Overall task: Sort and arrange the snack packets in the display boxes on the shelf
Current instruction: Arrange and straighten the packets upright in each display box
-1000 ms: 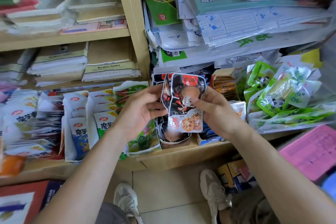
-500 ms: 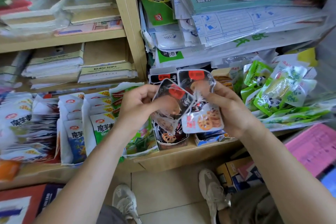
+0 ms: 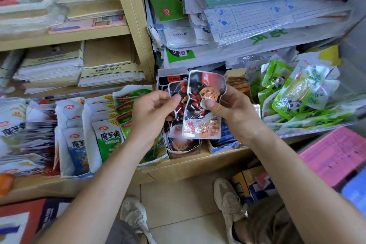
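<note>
Left hand point(image 3: 152, 117): fingers curled, thumb and forefinger pinching the left edge of the rear packet point(image 3: 176, 93).
Right hand point(image 3: 235, 113): thumb pressed on the face of the front packet point(image 3: 204, 117) about halfway up, with the other fingers behind it.
Where the packets are: two black-and-red lotus-root snack packets, upright and overlapping, held in the air just above the black display box point(image 3: 184, 147).
How they should handle: I judge them light and thin. The glossy film is crinkled, so it is likely slippery and floppy at the corners. The flat slices inside could probably crack if squeezed.
Where to hold: along the sealed side edges, or a flat pinch across the middle as my right hand has it.
Black display box: it sits at the front of the shelf point(image 3: 198, 164). Its front wall is low and ragged, and more packets of the same kind stand inside it.
Left of the box: open white boxes with rows of white-and-green packets point(image 3: 108, 140) standing on end, tightly packed.
Right of the box: a blue box point(image 3: 223, 140) is just beside it. I cannot make out what it holds.
Further right of the box: a loose heap of green panda packets point(image 3: 293, 95). I cannot tell whether they lie in a clear tray.
Behind the box, to its right: some orange packets point(image 3: 237, 83), partly hidden.
Next step, as I judge it: square the two packets together and slot them upright into the black display box.
</note>
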A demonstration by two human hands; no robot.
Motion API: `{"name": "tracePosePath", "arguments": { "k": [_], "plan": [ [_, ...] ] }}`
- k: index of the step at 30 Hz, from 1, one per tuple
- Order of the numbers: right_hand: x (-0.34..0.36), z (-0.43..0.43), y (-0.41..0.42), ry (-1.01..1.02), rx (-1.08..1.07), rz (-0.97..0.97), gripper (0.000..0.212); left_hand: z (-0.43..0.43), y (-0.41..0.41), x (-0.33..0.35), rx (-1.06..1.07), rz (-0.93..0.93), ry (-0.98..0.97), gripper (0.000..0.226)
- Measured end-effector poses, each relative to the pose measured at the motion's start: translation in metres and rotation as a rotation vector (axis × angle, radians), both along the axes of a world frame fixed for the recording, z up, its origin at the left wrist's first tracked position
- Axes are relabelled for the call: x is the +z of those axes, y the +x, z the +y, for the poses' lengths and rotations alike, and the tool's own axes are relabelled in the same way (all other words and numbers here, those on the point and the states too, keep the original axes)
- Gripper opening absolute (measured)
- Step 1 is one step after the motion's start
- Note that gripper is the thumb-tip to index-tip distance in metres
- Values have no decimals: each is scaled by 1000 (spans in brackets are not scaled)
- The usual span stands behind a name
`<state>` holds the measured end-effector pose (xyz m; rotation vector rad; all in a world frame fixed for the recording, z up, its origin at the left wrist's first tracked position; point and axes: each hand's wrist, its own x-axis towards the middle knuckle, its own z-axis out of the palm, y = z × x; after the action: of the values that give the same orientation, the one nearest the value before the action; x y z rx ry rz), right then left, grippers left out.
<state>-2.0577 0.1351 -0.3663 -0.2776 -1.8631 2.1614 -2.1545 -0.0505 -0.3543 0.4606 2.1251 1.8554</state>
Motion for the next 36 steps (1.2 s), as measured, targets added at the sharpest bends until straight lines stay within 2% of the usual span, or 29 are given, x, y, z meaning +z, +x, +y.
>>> {"name": "tracePosePath", "arguments": {
  "k": [2, 4, 6, 9, 11, 14, 16, 18, 20, 23, 28, 32, 36],
  "plan": [
    [0, -2, -1, 5, 5, -8, 36, 2, -1, 0, -16, -22, 12, 10],
    [0, 0, -2, -37, -16, -6, 41, 2, -4, 0, -57, -39, 20, 18],
    [1, 6, -3, -42, -101, 8, 44, -3, -9, 0, -98, 35, -34, 23],
    [3, 19, -3, -57, -239, 11, 40, -11, -10, -6, -112, 395, -303, 28],
    [4, 26, -3, -43, -306, 10, 29, -12, -8, -11, -187, 583, -538, 46],
    [5, 32, -4, -57, -408, 22, 30, -6, -6, -25, -320, 742, -867, 83],
    [7, 34, -3, -48, -439, 7, 30, -4, -7, -32, -345, 834, -994, 93],
    [8, 36, -1, -42, -461, -8, 31, -2, -9, -33, -336, 852, -996, 98],
    [8, 37, 0, -41, -484, -18, 31, 0, -12, -28, -308, 775, -914, 101],
    [7, 38, 0, -24, -498, -33, 33, 3, -16, -26, -285, 718, -879, 94],
    [9, 40, -1, -4, -515, -41, 37, 8, -18, -26, -299, 786, -949, 79],
    [6, 43, -1, -6, -498, -59, 43, 7, -16, -16, -333, 805, -852, 61],
    [6, 47, -4, 1, -515, -50, 40, -15, -5, 5, -366, 774, -752, 33]
  ]
}}
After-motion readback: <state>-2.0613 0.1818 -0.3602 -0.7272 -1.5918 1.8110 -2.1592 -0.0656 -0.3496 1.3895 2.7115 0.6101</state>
